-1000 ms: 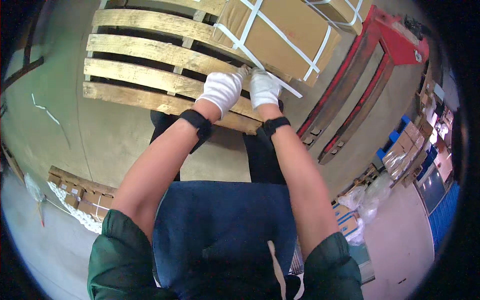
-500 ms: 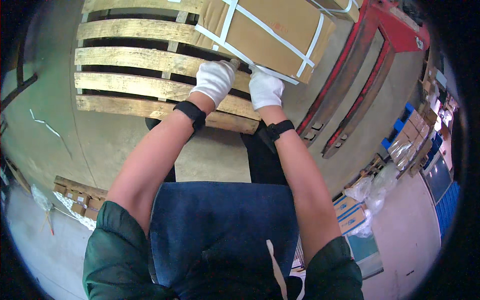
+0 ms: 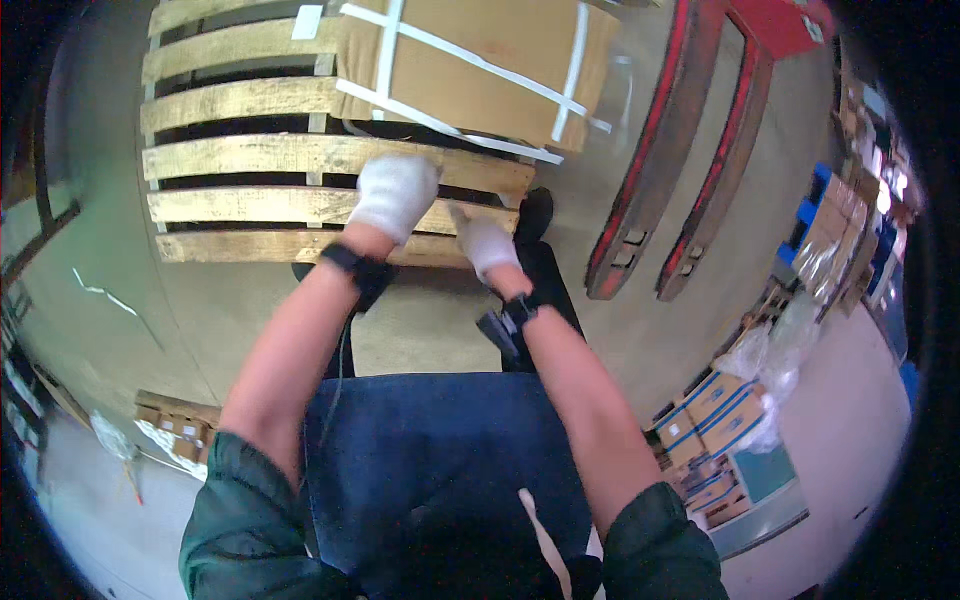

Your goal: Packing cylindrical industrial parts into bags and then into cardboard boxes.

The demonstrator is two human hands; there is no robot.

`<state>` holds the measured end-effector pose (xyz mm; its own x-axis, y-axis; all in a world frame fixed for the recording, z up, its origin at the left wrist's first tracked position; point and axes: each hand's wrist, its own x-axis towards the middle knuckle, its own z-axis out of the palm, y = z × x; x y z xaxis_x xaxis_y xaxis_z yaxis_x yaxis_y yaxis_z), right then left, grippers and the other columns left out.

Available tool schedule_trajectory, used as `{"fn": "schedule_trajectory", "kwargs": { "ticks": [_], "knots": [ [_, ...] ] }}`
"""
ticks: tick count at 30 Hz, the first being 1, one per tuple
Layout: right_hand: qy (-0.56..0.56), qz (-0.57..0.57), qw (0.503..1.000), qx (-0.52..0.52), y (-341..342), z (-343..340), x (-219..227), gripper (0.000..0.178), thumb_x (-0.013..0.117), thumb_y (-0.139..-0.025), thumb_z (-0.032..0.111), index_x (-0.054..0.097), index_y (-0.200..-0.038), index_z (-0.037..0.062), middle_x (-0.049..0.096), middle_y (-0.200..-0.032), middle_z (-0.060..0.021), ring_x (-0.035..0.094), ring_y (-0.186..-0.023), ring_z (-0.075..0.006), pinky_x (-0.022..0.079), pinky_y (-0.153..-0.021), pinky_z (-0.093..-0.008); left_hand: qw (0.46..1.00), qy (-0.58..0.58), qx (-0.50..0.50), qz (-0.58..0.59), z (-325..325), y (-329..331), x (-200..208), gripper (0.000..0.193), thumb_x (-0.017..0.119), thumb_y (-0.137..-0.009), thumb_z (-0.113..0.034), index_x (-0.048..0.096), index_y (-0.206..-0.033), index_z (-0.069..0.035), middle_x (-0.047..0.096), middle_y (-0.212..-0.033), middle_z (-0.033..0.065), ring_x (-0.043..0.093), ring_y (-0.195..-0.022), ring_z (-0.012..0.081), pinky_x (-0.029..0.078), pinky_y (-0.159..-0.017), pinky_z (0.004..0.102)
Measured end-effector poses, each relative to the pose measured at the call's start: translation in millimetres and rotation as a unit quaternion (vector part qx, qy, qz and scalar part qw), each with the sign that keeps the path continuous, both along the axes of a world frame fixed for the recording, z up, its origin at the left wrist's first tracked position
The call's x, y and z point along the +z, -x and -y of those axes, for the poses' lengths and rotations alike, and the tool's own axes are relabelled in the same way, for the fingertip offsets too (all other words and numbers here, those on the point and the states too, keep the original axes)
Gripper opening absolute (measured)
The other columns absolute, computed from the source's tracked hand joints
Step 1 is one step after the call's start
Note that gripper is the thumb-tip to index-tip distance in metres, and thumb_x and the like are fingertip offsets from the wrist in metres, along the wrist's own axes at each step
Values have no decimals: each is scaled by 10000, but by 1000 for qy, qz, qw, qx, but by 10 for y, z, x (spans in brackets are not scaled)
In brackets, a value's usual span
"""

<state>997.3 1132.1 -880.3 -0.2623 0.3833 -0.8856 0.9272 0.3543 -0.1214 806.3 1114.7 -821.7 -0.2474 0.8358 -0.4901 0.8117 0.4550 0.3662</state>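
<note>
A brown cardboard box [image 3: 470, 85] bound with white straps [image 3: 485, 66] sits on the right part of a wooden pallet [image 3: 235, 153]. My left hand [image 3: 397, 192], in a white glove, is over the pallet's near slats, just below the box's near edge. Its fingers look curled in, and what they hold, if anything, is hidden. My right hand [image 3: 485, 243], also gloved, is lower and to the right, above the pallet's near right corner. Motion smears its fingers, so their grip is unclear. A white strap [image 3: 505, 149] runs along the box's near edge and sticks out past its right corner.
Right of the pallet lie the two forks [image 3: 650, 160] of a red pallet jack [image 3: 785, 22]. A white label [image 3: 307, 22] lies on the far slats. My shoe [image 3: 536, 212] is beside the pallet's right corner. Cartons [image 3: 708, 415] and plastic wrap stand at the lower right.
Both hands have come away from the box's near edge toward me, the right one also leftward. The box and pallet appear farther left and up in the view.
</note>
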Motion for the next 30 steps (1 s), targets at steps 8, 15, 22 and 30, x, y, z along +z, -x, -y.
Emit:
{"fn": "schedule_trajectory", "kwargs": {
  "ticks": [8, 15, 22, 30],
  "knots": [
    [98, -189, 626, -750, 32, -354, -226, 240, 487, -940, 346, 599, -904, 137, 502, -658, -3, 506, -609, -119, 416, -537, -295, 966, 131, 198, 99, 1521, 509, 693, 565, 599, -820, -196, 420, -1354, -141, 668, -931, 138, 666, -787, 297, 523, -704, 382],
    [229, -278, 274, -892, 71, -946, -947, 197, 437, -952, 325, 556, -877, 186, 574, -709, 27, 509, -554, -140, 422, -508, -292, 919, 74, 309, 232, 1553, 383, 472, 324, 541, -867, -140, 575, -1178, -55, 681, -904, 153, 671, -842, 254, 512, -752, 337],
    [500, -515, 358, -596, -211, -1267, 916, 376, 380, -972, 464, 458, -747, 172, 228, -453, 71, 240, -334, -72, 214, -344, -254, 968, 59, 148, 194, 1604, -25, 698, 291, 560, -849, -202, 598, -1105, -70, 672, -866, 153, 645, -782, 333, 517, -700, 405],
    [352, -219, 287, -864, -38, -600, -131, 355, 438, -955, 452, 540, -730, 195, 395, -484, 79, 326, -345, -77, 248, -322, -232, 961, 103, 112, 233, 1512, -262, 910, 267, 572, -842, -195, 612, -1066, -56, 657, -930, 193, 637, -828, 360, 519, -734, 416]
  ]
}}
